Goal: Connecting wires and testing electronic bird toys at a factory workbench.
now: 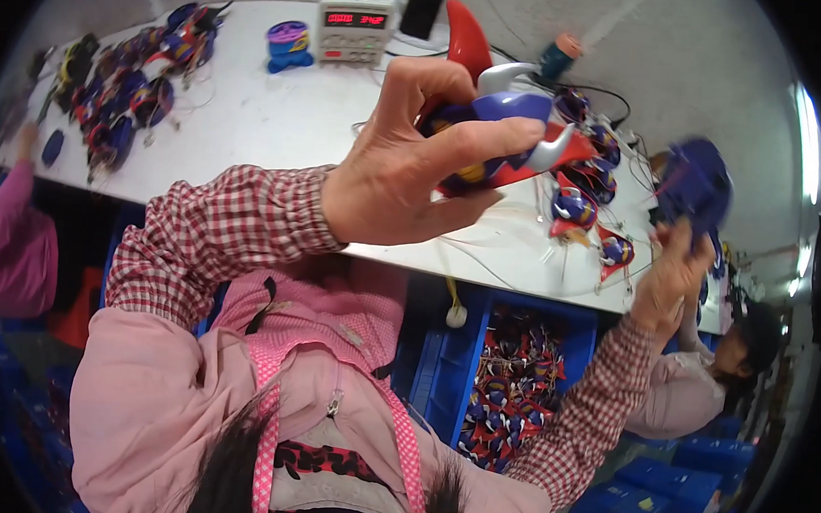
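Raised over the white table, my left hand (388, 153) is closed around a purple toy piece (513, 106) with red and silver horn-like points. Its thumb and fingers press the piece from both sides, and the palm hides part of it. Off to the right, my right hand (671, 275) grips the lower edge of a rounded dark purple plastic part (697, 183), which is blurred by motion. The two pieces are apart. Below and between the hands, several similar red and purple toy pieces (575, 208) with thin wires lie on the table.
A white power supply (354, 21) stands at the back beside a blue-and-purple round object (289, 46) and a black phone-like slab (424, 6). Wired toy pieces (121, 111) are heaped at left. A blue bin (585, 333) of pieces sits below the table edge. Co-workers (687, 392) are at both sides.
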Demonstrator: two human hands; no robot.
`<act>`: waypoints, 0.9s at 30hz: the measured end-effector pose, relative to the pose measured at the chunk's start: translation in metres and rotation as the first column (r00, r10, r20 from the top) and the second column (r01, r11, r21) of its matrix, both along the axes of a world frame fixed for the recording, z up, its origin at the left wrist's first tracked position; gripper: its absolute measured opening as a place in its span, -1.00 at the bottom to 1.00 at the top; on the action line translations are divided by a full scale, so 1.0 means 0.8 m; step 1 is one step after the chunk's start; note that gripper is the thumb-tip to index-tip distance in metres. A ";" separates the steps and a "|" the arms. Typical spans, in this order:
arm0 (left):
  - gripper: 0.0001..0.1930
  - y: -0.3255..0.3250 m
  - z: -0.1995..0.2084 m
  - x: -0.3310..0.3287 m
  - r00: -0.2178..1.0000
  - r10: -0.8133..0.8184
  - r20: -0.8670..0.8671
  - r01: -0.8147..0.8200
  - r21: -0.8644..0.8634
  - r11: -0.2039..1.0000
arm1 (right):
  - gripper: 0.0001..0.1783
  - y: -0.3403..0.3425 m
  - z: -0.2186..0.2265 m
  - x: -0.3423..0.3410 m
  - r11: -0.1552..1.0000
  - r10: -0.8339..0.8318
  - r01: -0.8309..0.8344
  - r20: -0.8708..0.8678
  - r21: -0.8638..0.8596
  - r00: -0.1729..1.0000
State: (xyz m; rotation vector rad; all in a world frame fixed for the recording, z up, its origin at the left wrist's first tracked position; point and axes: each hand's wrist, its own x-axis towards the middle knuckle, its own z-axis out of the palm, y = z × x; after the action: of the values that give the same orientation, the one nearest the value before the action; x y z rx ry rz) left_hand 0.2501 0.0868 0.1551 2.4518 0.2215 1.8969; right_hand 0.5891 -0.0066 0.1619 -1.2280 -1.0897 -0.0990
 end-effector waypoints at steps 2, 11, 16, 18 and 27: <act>-0.37 -0.012 -0.015 -0.039 0.987 -0.031 -0.160 -0.004 -0.209 0.978 | -0.74 -0.032 0.008 -0.005 0.998 -0.054 0.055 -0.057 0.017 0.997; -0.35 0.004 -0.100 -0.207 0.869 0.401 -0.290 -0.483 -0.325 0.813 | -0.76 -0.059 -0.080 -0.152 0.978 0.168 -0.210 0.595 0.002 0.786; -0.32 0.076 -0.198 -0.258 0.769 0.534 -0.352 -0.639 -0.443 0.629 | -0.80 0.024 -0.153 -0.250 0.830 0.549 -0.385 0.712 -0.404 0.437; -0.31 0.099 -0.209 -0.263 0.757 0.524 -0.390 -0.653 -0.473 0.592 | -0.81 0.059 -0.172 -0.266 0.834 0.546 -0.312 0.762 -0.455 0.348; -0.25 0.160 -0.254 -0.273 0.651 0.530 -0.543 -0.753 -0.376 0.540 | -0.72 0.099 -0.211 -0.281 0.824 0.567 -0.235 0.763 -0.516 0.311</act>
State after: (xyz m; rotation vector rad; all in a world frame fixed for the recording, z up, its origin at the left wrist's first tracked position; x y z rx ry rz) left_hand 0.0319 0.2150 -0.0484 2.3666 1.6941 1.1289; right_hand 0.3642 0.0727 -0.0071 -1.1000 -2.4794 -0.2152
